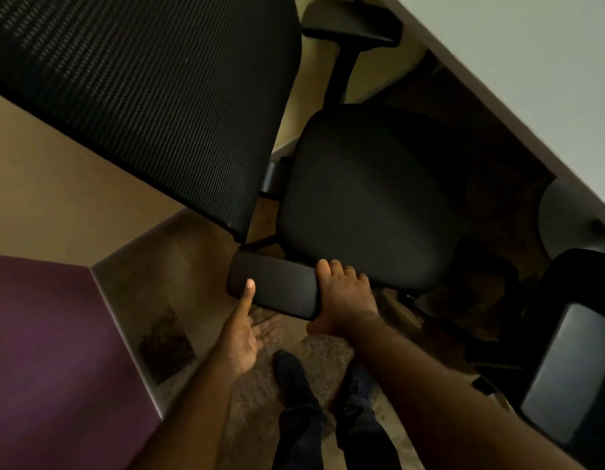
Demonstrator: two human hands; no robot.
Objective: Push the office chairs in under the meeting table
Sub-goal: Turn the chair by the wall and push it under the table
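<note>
A black office chair fills the middle of the view: mesh backrest (152, 96) at upper left, padded seat (368, 198) in the centre, far armrest (351, 28) at the top. Its near armrest (277, 286) lies just in front of me. My right hand (345, 296) is wrapped around the right end of that armrest. My left hand (250, 327) reaches under its left end, thumb on top, fingers below. The pale meeting table (531, 62) runs along the upper right, its edge over the seat's far side.
A second black chair (565, 368) with a grey armrest stands at the right edge. A purple wall (50, 351) and a beige wall close in on the left. My feet (294, 371) stand on brown carpet below the armrest. A grey table leg (562, 215) shows at right.
</note>
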